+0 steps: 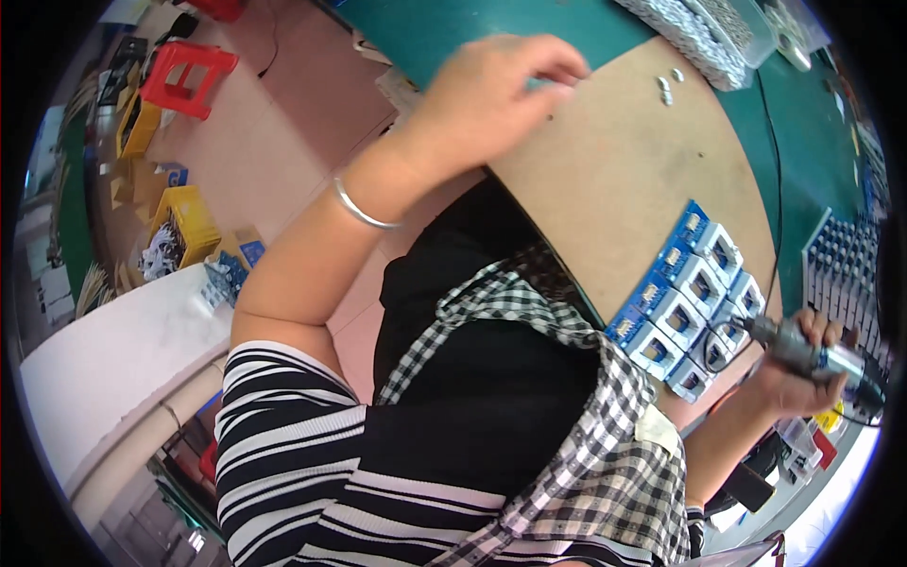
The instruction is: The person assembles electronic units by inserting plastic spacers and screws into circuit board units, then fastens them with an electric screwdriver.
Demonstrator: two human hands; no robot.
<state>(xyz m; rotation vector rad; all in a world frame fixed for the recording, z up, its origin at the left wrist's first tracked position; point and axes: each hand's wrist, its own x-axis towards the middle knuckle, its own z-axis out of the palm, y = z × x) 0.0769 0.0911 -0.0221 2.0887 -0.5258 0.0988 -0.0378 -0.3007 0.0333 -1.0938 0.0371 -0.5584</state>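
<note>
My right hand [803, 373] is wrapped around a grey electric screwdriver [790, 346] at the right edge, its front end pointing left over the near side of a panel of blue circuit boards [661, 263]. White square housings [676, 319] sit in rows on that panel, which lies aslant on a tan board [605, 208]. At upper left of the board, my left hand [496, 99] hovers with its fingers bent and the tips drawn together. Whatever they may pinch is hidden or too small to make out. Several small pale metal pieces [666, 92] lie on the board, right of that hand.
A clear plastic tray [751, 38] of small parts stands on the green mat [803, 142] at top right, beside a silvery bubbly strip [685, 38]. A dark cable [775, 161] crosses the mat. Racked parts [841, 255] stand at far right. A red stool [189, 80] is on the floor.
</note>
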